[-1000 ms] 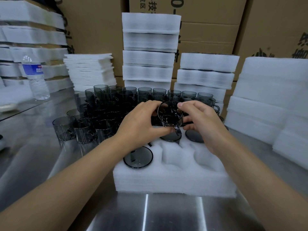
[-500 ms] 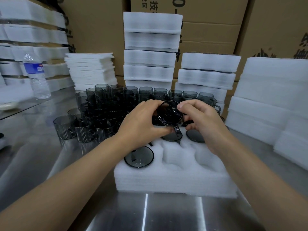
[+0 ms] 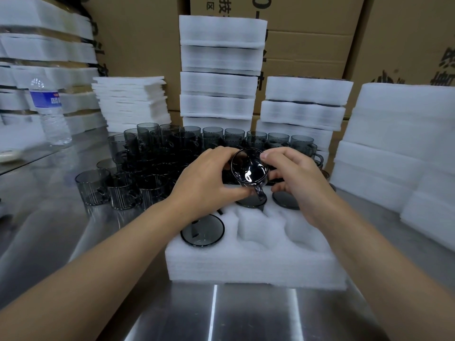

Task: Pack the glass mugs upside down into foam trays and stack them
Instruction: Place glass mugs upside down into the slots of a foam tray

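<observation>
A white foam tray [image 3: 253, 262] lies on the steel table [image 3: 172, 316], straight in front of the person. Three dark glass mugs sit upside down in its pockets: one at the front left [image 3: 202, 230], one at the back middle [image 3: 250, 202] and one at the back right [image 3: 285, 201]. The front middle and front right pockets show bare foam. Behind and to the left of the tray stands a dense cluster of upright mugs [image 3: 157, 166], which crowds the far edge of the tray. Beyond it rise stacks of filled trays [image 3: 221, 70], a pile of thin foam sheets [image 3: 131, 102], cardboard boxes [image 3: 307, 45] and, far left, a water bottle [image 3: 50, 114]. More foam blocks [image 3: 394, 148] line the right side.

Both hands hold one mug [image 3: 250, 169] in the air just above the back middle pocket. It is tilted so that one round end faces the camera, with the handle pointing down. The left hand [image 3: 204, 179] curls round its left side, thumb near the handle. The right hand [image 3: 295, 175] pinches the upper right rim with bent fingers.
</observation>
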`<action>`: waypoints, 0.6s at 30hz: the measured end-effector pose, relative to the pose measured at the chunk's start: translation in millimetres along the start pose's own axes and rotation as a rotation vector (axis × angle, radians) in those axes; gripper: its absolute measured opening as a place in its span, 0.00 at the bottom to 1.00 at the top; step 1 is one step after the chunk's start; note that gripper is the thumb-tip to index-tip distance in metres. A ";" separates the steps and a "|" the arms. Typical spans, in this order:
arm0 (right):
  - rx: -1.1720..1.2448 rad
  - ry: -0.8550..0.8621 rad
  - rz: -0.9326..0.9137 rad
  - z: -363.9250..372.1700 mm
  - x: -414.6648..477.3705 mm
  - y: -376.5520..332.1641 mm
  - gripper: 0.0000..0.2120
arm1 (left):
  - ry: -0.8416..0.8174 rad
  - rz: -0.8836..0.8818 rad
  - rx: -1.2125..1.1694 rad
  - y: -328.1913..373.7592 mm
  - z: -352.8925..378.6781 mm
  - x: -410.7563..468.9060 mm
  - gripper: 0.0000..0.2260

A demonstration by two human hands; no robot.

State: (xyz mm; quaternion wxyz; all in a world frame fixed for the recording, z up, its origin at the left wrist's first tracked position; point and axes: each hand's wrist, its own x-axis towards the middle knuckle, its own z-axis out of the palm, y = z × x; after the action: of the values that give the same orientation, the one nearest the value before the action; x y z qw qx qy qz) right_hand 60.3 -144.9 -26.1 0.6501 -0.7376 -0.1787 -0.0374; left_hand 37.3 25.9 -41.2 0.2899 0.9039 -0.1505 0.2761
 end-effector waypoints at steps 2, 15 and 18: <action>-0.003 -0.001 0.002 -0.4 -0.2 0.0 0.04 | 0.004 0.001 0.002 -0.5 0.1 0.2 0.26; -0.059 -0.019 0.061 -0.7 -1.7 -3.5 0.07 | 0.005 0.010 0.001 -7.3 -0.1 0.8 0.21; -0.026 0.005 0.095 0.0 -1.1 -3.4 0.08 | 0.051 -0.011 0.026 -8.8 1.7 1.7 0.12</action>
State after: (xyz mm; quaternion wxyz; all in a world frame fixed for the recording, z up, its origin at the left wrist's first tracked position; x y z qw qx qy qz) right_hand 58.2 -144.9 -23.3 0.6420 -0.7534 -0.1416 -0.0107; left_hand 43.1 31.6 -45.1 0.2834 0.9010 -0.1343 0.2996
